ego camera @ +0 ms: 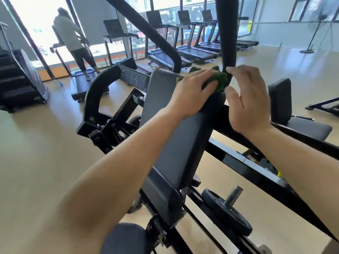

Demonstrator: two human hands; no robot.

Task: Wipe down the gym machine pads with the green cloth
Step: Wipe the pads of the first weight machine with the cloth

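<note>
Our left forearm (113, 176) crosses the back pad (176, 140), left hand (192, 90) gripping the green cloth (220, 83) atop it; right hand (249, 101) open nearby.

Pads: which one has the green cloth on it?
The long sloping middle pad: the left hand holds the green cloth on its top. The right-side pad is bare.

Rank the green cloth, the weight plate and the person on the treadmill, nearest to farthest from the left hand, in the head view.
1. green cloth, gripped in the left hand itself.
2. weight plate, low down, nearer the camera.
3. person on the treadmill, far left, across the room.
</note>
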